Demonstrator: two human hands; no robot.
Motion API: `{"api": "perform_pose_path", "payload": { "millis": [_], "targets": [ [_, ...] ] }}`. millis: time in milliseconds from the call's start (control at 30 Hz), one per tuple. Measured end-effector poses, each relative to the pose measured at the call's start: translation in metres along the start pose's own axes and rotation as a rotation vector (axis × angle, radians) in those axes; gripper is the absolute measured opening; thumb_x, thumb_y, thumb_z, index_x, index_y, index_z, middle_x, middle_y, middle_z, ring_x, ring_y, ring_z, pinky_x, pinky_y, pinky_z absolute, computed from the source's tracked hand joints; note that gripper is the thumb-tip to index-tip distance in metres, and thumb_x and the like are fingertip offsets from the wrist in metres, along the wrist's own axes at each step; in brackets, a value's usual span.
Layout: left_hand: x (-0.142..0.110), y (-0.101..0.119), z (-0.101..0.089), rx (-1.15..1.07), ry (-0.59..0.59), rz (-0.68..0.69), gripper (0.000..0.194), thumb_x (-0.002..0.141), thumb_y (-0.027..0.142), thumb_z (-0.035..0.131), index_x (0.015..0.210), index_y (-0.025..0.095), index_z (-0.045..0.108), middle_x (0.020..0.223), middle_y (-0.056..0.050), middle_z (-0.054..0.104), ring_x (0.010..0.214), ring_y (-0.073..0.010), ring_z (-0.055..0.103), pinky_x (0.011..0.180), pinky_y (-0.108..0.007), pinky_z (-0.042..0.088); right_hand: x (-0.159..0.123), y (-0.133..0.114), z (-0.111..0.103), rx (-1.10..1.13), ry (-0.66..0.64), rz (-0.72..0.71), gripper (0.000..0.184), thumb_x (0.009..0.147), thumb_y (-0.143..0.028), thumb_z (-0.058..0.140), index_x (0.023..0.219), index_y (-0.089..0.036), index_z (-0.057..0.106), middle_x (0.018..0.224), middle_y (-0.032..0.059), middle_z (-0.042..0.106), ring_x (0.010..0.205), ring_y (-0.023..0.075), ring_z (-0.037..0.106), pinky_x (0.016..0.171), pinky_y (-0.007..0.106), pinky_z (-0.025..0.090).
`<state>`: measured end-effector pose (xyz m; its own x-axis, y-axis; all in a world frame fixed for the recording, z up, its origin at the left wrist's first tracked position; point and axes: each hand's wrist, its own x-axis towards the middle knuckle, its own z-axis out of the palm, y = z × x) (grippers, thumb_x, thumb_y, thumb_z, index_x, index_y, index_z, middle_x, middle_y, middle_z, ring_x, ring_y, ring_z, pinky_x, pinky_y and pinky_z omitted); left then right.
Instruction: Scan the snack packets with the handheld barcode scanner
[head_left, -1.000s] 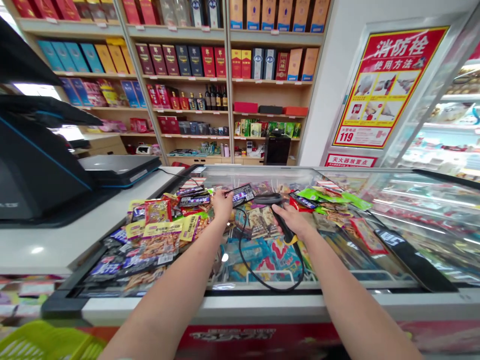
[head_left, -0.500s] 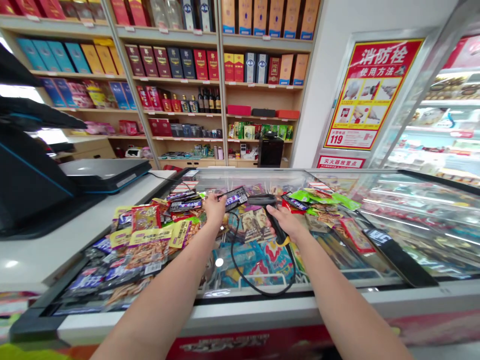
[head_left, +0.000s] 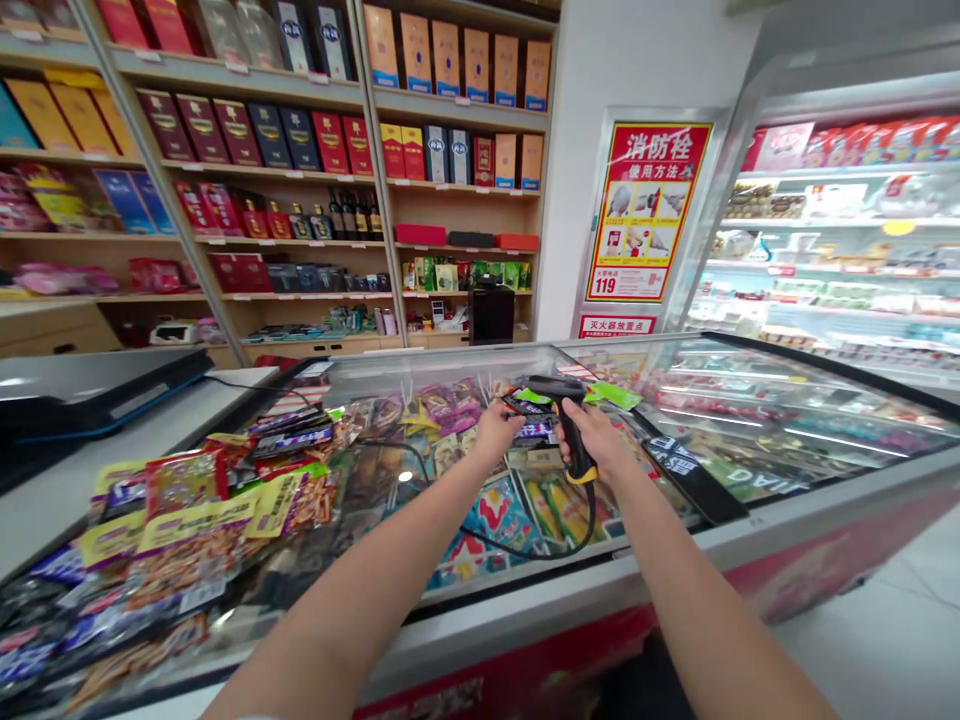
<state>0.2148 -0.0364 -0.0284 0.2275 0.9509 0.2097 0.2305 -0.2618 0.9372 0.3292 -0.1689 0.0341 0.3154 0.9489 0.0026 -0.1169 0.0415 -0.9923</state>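
The right hand [head_left: 596, 440] is closed around the black handle of a corded barcode scanner [head_left: 574, 448], with the scanner head tipped forward and to the left. The left hand [head_left: 495, 432] pinches one end of a dark snack packet [head_left: 523, 404], holding it up just beside and below the scanner head, so the two hands are close together. A bright green packet [head_left: 613, 396] lies just right of the scanner head. Below the grip, the scanner's black cable [head_left: 555, 548] loops across the glass lid of a chest freezer [head_left: 487, 362], over colourful packets. Left of the grip, a heap of snack packets [head_left: 187, 530] spreads toward a white counter [head_left: 52, 500]. Well ahead of the hands stand wooden shelves [head_left: 247, 200] of boxed liquor, with a red fire-hydrant instruction poster [head_left: 645, 210] beyond them to the right.
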Motion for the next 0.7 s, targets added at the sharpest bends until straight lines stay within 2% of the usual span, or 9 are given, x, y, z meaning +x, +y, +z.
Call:
{"api": "perform_pose_path", "payload": {
  "millis": [100,167,267,333,400,500,633,700],
  "targets": [
    [-0.009,0.021,0.046,0.086,-0.045,0.018,0.009,0.068,0.019,0.067,0.075,0.014,0.065,0.07,-0.002,0.064,0.068,-0.0135,0.058,0.066,-0.025,0.045,-0.005,-0.004,-0.016,-0.013,0.05,-0.014,0.032,0.08,-0.048,0.061,0.077,-0.018,0.051,0.051,-0.0041,0.055,0.034,0.0075,0.047,0.033,0.019,0.042],
    [-0.016,0.035,0.069,0.116,-0.064,0.002,0.011,0.07,0.019,0.067,0.08,0.013,0.066,0.077,-0.005,0.068,0.073,-0.015,0.061,0.07,-0.026,0.046,-0.007,-0.004,-0.023,-0.021,0.07,-0.025,0.035,0.077,-0.05,0.062,0.074,-0.017,0.05,0.052,-0.0031,0.056,0.034,0.0073,0.047,0.033,0.019,0.042],
    [-0.026,0.047,0.084,0.106,-0.151,-0.016,0.015,0.073,0.018,0.066,0.087,0.013,0.067,0.086,-0.009,0.07,0.079,-0.0168,0.064,0.072,-0.026,0.047,-0.007,0.0,-0.03,-0.013,0.073,-0.04,0.038,0.074,-0.053,0.064,0.074,-0.017,0.051,0.051,-0.0034,0.055,0.035,0.0081,0.048,0.033,0.02,0.043],
    [-0.031,0.05,0.079,0.142,-0.151,0.014,0.018,0.074,0.019,0.065,0.091,0.014,0.067,0.091,-0.01,0.071,0.084,-0.018,0.064,0.075,-0.027,0.047,-0.007,0.005,-0.032,-0.016,0.075,-0.047,0.039,0.074,-0.054,0.064,0.075,-0.017,0.052,0.05,-0.0036,0.054,0.035,0.0083,0.049,0.033,0.02,0.044],
    [-0.033,0.049,0.06,0.202,-0.079,0.048,0.019,0.075,0.019,0.064,0.093,0.015,0.066,0.096,-0.01,0.071,0.089,-0.0184,0.064,0.079,-0.028,0.047,-0.006,0.009,-0.031,-0.018,0.076,-0.047,0.037,0.075,-0.053,0.064,0.076,-0.018,0.051,0.051,-0.0036,0.055,0.035,0.0082,0.049,0.033,0.02,0.044],
    [-0.026,0.041,0.009,0.271,0.045,0.052,0.017,0.077,0.022,0.063,0.092,0.016,0.066,0.095,-0.008,0.071,0.089,-0.0172,0.064,0.08,-0.027,0.047,-0.003,0.014,-0.021,0.004,0.052,-0.023,0.034,0.077,-0.051,0.062,0.08,-0.018,0.05,0.053,-0.0042,0.056,0.035,0.0082,0.049,0.033,0.019,0.043],
    [-0.007,0.02,-0.096,0.419,0.249,-0.033,0.02,0.079,0.027,0.06,0.096,0.017,0.065,0.091,-0.008,0.07,0.085,-0.0186,0.065,0.074,-0.027,0.047,0.004,0.016,0.009,0.018,-0.042,0.017,0.034,0.078,-0.05,0.062,0.081,-0.019,0.05,0.052,-0.0047,0.056,0.035,0.0088,0.049,0.033,0.02,0.042],
    [-0.002,0.007,-0.152,0.56,0.379,-0.06,0.025,0.078,0.034,0.06,0.096,0.017,0.065,0.097,-0.011,0.069,0.091,-0.0219,0.064,0.076,-0.029,0.047,0.008,0.016,0.03,0.014,-0.091,0.017,0.034,0.078,-0.051,0.061,0.077,-0.019,0.049,0.051,-0.0045,0.055,0.034,0.0087,0.049,0.033,0.02,0.042]
  ]
}}
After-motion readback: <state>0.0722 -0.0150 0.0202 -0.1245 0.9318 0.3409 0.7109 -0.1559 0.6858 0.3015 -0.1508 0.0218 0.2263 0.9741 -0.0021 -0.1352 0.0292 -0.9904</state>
